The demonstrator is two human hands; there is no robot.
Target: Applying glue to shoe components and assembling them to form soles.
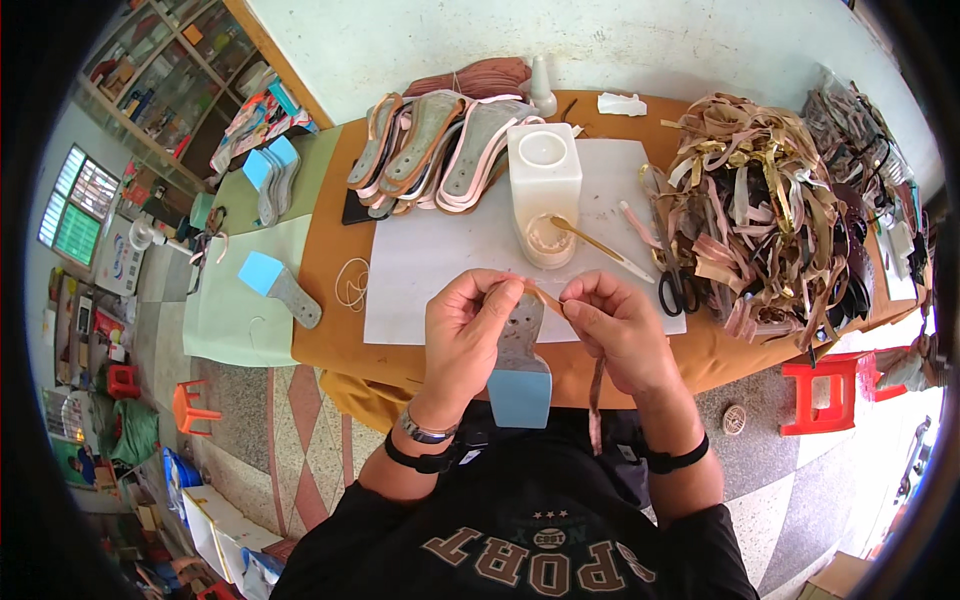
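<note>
A grey shoe insole [520, 340] with a blue heel patch [520, 399] hangs heel-down between my hands, at the table's near edge. My left hand [465, 322] pinches the insole's toe end, with a narrow tan leather strip [541, 294] lying along it. The strip's other part is gripped between thumb and fingers of my right hand [622, 328]. Below that hand dangles a loose strip end [596, 408]. Just beyond stands a white glue container [545, 165], its front cup holding pale glue, and a brush [605, 249] rests across the cup.
Edged insoles [425, 150] are stacked at the back left. Black-handled scissors [678, 290] lie beside a large heap of leather strips [755, 200]. Farther left, another blue-heeled insole [282, 287] lies on green cloth. Red stools [825, 393] stand on the floor.
</note>
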